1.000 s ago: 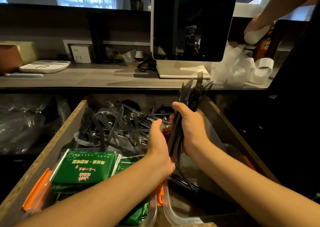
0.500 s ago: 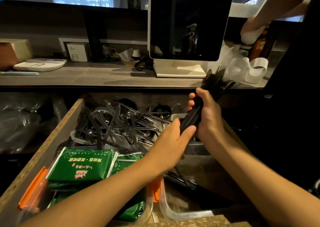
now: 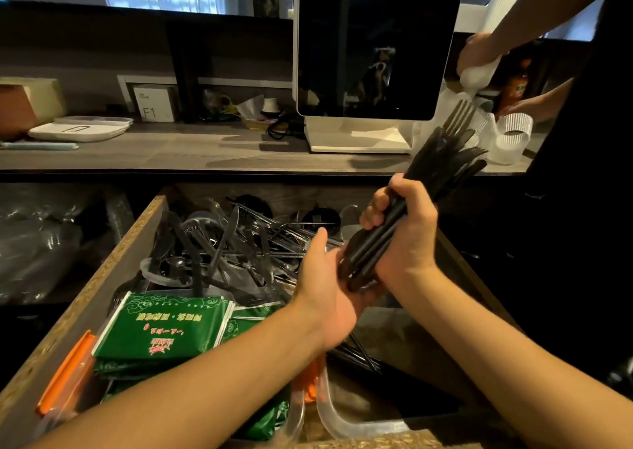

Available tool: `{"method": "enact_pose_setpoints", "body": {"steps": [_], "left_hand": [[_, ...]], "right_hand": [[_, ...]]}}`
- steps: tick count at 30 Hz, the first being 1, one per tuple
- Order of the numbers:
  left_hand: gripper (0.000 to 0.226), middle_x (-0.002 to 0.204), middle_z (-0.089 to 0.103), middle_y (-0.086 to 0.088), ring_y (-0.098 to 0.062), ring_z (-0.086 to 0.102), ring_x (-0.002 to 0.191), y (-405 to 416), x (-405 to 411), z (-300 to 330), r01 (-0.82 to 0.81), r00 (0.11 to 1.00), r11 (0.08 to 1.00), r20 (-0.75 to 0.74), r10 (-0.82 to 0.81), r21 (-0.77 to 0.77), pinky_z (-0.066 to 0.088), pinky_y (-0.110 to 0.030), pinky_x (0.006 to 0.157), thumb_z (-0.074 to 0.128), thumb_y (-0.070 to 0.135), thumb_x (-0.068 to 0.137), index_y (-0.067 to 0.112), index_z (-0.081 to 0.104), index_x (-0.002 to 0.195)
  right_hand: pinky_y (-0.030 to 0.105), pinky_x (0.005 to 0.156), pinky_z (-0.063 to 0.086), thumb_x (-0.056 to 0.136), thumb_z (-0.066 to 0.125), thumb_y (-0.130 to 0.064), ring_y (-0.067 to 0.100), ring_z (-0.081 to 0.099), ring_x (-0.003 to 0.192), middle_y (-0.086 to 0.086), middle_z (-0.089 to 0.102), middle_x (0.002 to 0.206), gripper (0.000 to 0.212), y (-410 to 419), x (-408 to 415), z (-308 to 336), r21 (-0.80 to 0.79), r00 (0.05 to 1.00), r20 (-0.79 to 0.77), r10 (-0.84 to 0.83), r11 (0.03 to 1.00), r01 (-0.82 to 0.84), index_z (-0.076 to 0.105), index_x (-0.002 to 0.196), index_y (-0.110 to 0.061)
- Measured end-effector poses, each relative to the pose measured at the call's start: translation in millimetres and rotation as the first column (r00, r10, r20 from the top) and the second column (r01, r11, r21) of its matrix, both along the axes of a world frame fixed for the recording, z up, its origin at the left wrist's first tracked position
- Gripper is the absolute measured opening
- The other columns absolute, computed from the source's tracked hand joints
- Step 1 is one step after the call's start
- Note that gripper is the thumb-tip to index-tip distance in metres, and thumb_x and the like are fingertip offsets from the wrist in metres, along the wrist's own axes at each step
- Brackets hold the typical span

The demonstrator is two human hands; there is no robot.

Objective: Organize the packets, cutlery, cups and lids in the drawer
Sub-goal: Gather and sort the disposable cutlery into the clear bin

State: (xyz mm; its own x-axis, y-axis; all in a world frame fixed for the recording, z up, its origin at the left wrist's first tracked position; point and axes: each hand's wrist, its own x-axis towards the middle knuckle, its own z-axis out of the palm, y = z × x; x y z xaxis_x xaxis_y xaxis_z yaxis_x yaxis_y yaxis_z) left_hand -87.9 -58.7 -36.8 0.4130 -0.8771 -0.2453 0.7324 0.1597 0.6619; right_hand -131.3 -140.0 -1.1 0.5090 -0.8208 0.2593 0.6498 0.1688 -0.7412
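My right hand (image 3: 406,229) grips a bundle of black plastic cutlery (image 3: 442,161) above the right side of the open drawer (image 3: 113,270), fork tines pointing up and right. My left hand (image 3: 329,284) lies open under the bundle's handle ends, palm against them. A tangled heap of loose black and clear cutlery (image 3: 226,243) fills the back of the drawer. Green packets (image 3: 171,325) are stacked at the front left. Clear lids (image 3: 161,270) lie partly hidden under the heap.
A clear plastic tub (image 3: 342,424) with an orange clip sits at the drawer's front right. On the counter stand a dark screen (image 3: 376,47) and clear and white ribbed cups (image 3: 510,133). Another person's hands (image 3: 479,54) work at the far right with a white cup stack.
My right hand has carried the cutlery bundle up and to the right, tilting it rightward. My left hand has opened and now sits flat under the handle ends.
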Motion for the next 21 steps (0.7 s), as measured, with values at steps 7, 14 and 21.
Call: {"method": "enact_pose_setpoints", "body": {"steps": [7,14,21], "left_hand": [[0.060,0.118,0.070,-0.022,-0.035,0.065,0.106,3.2,12.8,-1.0,-0.126,0.977,0.992,-0.170,0.128,0.019,0.050,-0.042,0.088,0.033,0.051,0.104,0.005,0.067,0.122],[0.064,0.128,0.066,-0.018,-0.034,0.062,0.119,-1.4,25.3,-4.9,0.167,0.956,0.974,0.218,-0.197,0.151,0.049,-0.051,0.100,0.022,0.059,0.104,0.014,0.061,0.130],[0.018,0.110,0.064,-0.005,-0.020,0.064,0.099,0.0,52.0,-3.2,-0.260,0.672,0.965,0.723,0.160,0.028,0.054,-0.037,0.086,0.043,0.030,0.106,0.024,0.060,0.105]], "right_hand": [[0.027,0.049,0.040,0.085,0.062,-0.007,0.016,0.046,0.048,0.004,0.048,0.055,0.017,24.6,23.8,-22.6,-0.133,0.989,-0.151,-0.004,0.991,-0.016,0.055,0.070,-0.011],[0.024,0.047,0.034,0.093,0.059,-0.024,0.010,0.036,0.044,-0.004,0.040,0.051,0.032,-11.2,6.6,-7.5,-0.074,0.927,-0.348,0.142,0.981,-0.178,0.051,0.063,-0.018],[0.030,0.057,0.047,0.090,0.068,-0.027,0.015,0.055,0.060,0.003,0.057,0.069,0.025,-104.8,-9.7,-34.5,-0.190,0.628,-0.756,-0.186,0.980,0.062,0.063,0.108,-0.012]]}}
